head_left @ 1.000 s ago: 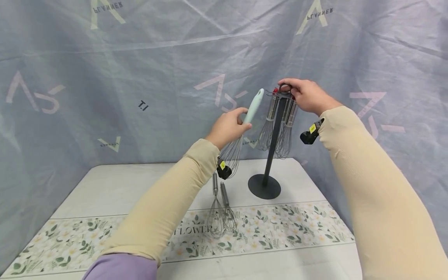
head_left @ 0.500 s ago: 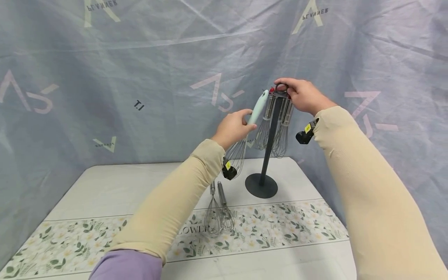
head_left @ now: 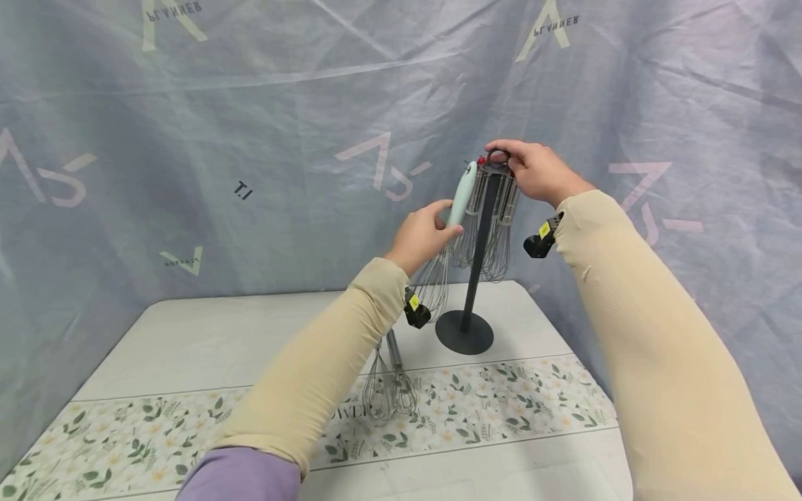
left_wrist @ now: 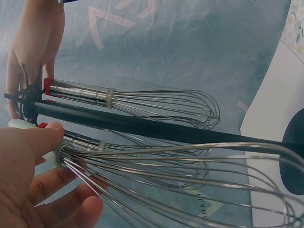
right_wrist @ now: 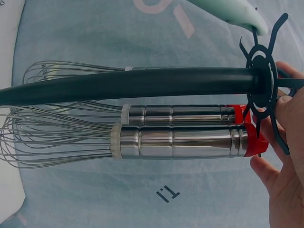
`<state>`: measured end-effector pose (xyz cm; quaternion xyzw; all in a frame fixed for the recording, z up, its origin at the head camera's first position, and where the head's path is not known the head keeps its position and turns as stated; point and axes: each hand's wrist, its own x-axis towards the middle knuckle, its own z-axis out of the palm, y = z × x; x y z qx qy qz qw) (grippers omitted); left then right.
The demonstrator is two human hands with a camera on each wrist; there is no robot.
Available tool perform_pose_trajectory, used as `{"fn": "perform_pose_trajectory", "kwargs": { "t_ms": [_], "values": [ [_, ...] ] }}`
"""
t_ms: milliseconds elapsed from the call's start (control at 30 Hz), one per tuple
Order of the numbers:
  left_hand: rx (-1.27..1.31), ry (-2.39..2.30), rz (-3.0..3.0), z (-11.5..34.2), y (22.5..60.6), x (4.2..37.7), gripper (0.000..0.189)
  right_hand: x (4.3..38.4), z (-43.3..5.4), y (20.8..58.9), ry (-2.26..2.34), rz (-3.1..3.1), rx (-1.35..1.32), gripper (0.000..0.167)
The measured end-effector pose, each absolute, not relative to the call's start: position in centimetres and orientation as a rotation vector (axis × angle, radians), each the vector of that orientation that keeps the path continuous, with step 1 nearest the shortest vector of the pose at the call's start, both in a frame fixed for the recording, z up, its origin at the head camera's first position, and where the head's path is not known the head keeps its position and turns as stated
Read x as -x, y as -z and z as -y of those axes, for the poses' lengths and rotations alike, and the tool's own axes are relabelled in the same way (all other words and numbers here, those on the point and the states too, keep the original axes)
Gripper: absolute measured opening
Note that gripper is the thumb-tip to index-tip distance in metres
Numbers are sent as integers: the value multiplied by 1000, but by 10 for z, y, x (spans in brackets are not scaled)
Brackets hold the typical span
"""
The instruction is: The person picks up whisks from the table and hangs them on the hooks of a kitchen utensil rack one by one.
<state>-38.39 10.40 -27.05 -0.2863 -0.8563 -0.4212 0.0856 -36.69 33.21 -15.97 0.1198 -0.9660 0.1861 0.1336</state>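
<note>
My left hand (head_left: 421, 238) grips a whisk by its pale mint handle (head_left: 464, 193), handle end up and wires hanging down. That handle end is right at one of the hooks of a dark utensil stand (head_left: 481, 250); in the right wrist view the mint handle (right_wrist: 232, 13) overlaps the hook tip. My right hand (head_left: 544, 171) holds the ring at the stand's top between thumb and fingers. Several steel whisks with red-capped handles (right_wrist: 185, 142) hang from the stand, wires downward. In the left wrist view the held whisk's wires (left_wrist: 190, 164) pass in front of the pole.
Two steel whisks (head_left: 396, 353) lie side by side on the white table (head_left: 238, 334), partly behind my left forearm. The stand's round base (head_left: 465, 334) rests near the table's back right. A printed grey-blue cloth (head_left: 282, 139) hangs behind.
My left hand has brought the mint-handled whisk rightward to the stand's top. My right hand stays on the ring. The head view has shifted slightly.
</note>
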Motion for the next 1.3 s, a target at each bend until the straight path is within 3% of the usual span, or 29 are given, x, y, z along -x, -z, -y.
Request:
{"fn": "perform_pose_trajectory", "kwargs": {
  "t_ms": [467,767,1300],
  "values": [
    [795,1456,2494,-114,291,384,65,369,-330,162,-553,2793,-360,51],
    [793,1514,2508,-120,306,384,54,368,-329,162,-606,2795,-346,50],
    [804,1522,2699,-107,362,381,57,368,-329,163,-621,2805,-346,51]
  ]
}}
